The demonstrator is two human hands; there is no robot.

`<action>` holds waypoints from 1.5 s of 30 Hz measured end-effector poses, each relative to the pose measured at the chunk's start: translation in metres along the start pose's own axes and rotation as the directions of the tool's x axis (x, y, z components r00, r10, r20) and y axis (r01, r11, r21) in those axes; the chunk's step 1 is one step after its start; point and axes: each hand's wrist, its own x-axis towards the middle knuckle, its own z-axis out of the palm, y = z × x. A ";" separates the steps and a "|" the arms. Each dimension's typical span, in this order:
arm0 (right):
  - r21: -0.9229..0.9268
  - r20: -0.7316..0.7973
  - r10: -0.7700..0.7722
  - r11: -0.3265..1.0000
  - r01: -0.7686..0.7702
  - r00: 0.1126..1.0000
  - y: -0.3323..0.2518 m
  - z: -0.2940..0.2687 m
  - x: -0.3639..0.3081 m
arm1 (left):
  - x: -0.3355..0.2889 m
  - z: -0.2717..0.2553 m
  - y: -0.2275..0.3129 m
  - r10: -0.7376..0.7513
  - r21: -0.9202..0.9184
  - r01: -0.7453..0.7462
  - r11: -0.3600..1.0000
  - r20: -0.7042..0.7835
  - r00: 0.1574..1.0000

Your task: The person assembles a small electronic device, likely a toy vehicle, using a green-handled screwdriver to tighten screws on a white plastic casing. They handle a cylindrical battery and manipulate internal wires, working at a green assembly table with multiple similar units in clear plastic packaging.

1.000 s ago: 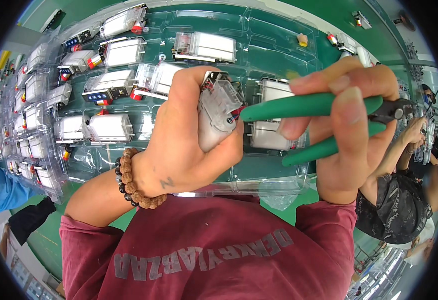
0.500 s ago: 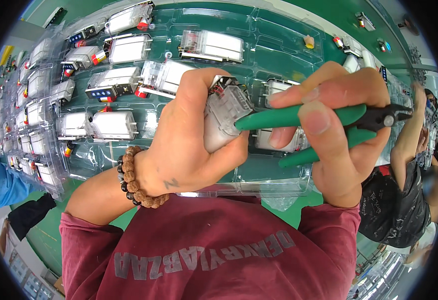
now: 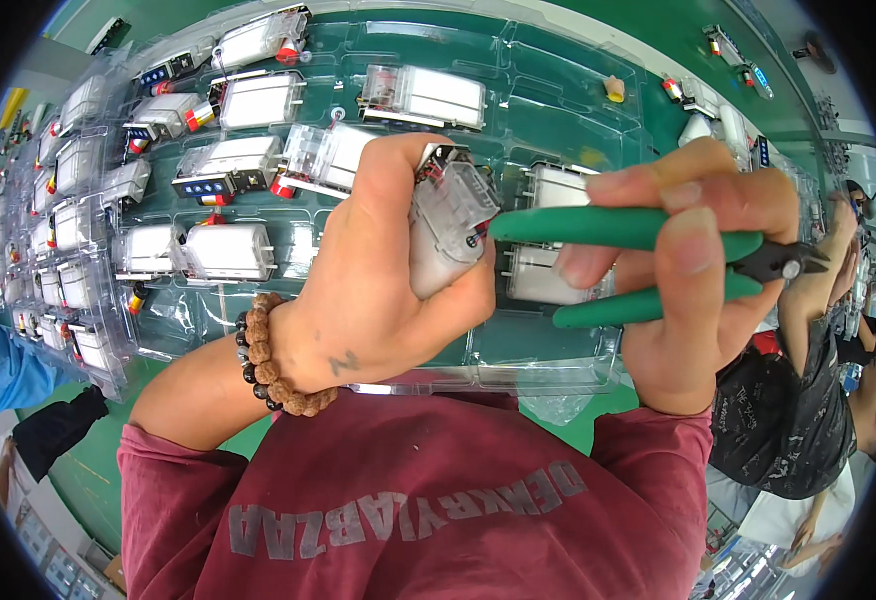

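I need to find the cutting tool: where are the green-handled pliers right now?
In the head view, the green-handled pliers are right of centre, gripped in the right hand, handles pointing toward the clear part in the left hand.

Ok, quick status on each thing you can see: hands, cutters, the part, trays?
Left hand: shut around the clear-cased part, held upright.
Right hand: shut on the green-handled cutters, tip pointing right, away from the part.
Clear plastic trays: on the green bench, many pockets filled, some bare.

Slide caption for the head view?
Left hand grips a clear-cased module; right hand holds green-handled cutters over a clear tray.
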 end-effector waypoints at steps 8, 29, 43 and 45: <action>-0.012 0.095 -0.038 0.999 0.039 0.995 0.008 0.000 0.001 | 0.001 -0.001 -0.003 0.035 0.024 -0.035 0.999 0.001 0.999; -0.225 0.369 -0.175 0.936 0.271 0.913 0.011 -0.009 0.011 | 0.004 0.003 -0.010 0.143 0.182 -0.132 0.974 -0.053 0.988; -0.123 0.240 -0.104 0.983 0.137 0.965 0.007 -0.012 0.007 | 0.002 0.003 -0.002 0.037 0.059 -0.034 0.998 -0.047 0.998; -0.128 0.262 -0.108 0.981 0.145 0.959 0.009 -0.012 0.008 | 0.000 0.003 -0.001 -0.017 0.031 0.018 0.999 -0.036 0.999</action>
